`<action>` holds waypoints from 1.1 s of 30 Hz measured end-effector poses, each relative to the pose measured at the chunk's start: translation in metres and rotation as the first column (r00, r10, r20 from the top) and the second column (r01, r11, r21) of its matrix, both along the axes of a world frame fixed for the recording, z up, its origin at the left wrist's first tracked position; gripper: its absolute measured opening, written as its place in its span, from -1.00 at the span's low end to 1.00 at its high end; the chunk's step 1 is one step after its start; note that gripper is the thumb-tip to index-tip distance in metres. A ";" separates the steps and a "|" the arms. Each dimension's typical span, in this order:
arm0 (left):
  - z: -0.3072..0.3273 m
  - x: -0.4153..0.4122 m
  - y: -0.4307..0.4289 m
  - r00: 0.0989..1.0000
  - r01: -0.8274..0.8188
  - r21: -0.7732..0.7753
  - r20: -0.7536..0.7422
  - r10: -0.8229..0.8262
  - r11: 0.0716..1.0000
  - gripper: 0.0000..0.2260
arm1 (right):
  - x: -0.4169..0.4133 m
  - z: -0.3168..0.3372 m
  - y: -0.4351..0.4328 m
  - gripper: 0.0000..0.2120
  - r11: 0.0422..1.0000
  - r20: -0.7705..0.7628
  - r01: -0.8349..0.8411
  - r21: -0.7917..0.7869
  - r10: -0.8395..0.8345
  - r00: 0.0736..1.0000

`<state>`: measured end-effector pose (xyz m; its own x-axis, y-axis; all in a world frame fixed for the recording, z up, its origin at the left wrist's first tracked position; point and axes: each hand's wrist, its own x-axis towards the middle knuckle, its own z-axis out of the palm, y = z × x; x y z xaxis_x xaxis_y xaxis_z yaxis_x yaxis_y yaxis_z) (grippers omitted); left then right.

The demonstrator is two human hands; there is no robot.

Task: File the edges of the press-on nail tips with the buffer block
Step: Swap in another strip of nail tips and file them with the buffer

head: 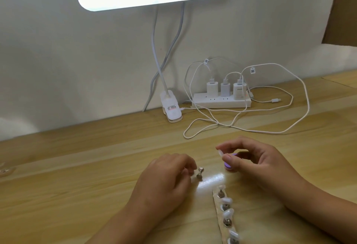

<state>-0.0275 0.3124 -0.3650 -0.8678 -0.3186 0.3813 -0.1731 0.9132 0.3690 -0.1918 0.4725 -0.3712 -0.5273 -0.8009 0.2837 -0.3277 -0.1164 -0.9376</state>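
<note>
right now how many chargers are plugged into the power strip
3, side by side on the power strip by the wall: left charger, middle charger, right charger. Each has a white cable plugged in; none looks hidden.

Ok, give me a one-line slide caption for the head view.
Right hand holds a clear nail tip and purple buffer block; left hand by a metal stand; more tips on a strip.

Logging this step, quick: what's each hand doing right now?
Left hand: fingers curled beside a small metal stand; grip cannot be told.
Right hand: pinching a clear nail tip, purple buffer block behind thumb.
</note>
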 end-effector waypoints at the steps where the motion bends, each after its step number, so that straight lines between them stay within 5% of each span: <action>1: -0.001 0.000 0.000 0.999 -0.036 0.032 0.003 0.036 0.999 -0.87 | 0.001 0.000 0.000 -0.76 1.000 -0.010 -0.002 0.001 0.002 1.000; 6: -0.004 -0.006 0.001 0.991 -0.107 -0.030 0.082 0.109 0.994 -0.62 | 0.005 0.003 0.000 -0.74 1.000 -0.105 -0.021 0.014 0.023 0.994; 9: -0.005 -0.008 0.004 0.992 -0.088 -0.031 0.090 0.091 0.996 -0.80 | 0.007 0.004 0.000 -0.76 1.000 -0.124 -0.027 0.000 0.027 0.992; 12: -0.003 -0.008 0.005 0.997 -0.074 0.179 0.027 0.070 0.981 -0.94 | 0.008 0.003 -0.001 -0.79 0.999 -0.108 -0.030 -0.040 0.026 0.994; 14: -0.001 -0.008 0.007 0.996 -0.051 0.513 -0.041 0.083 0.857 -0.89 | 0.008 0.002 -0.001 -0.79 0.997 -0.125 -0.031 -0.068 0.022 0.992; 16: 0.001 -0.008 0.012 0.991 0.037 0.789 -0.107 0.078 0.614 -0.95 | 0.009 0.001 0.000 -0.79 0.994 -0.144 -0.040 -0.102 0.025 0.989; 19: -0.002 -0.007 0.018 0.981 0.132 0.884 -0.181 0.068 0.448 -0.90 | 0.011 -0.001 0.001 -0.81 0.990 -0.124 -0.075 -0.119 0.060 0.990; 33: -0.004 -0.003 0.020 0.980 0.174 0.840 -0.200 -0.005 0.513 -0.92 | 0.015 -0.002 0.001 -0.83 0.990 -0.210 -0.130 -0.052 0.116 0.971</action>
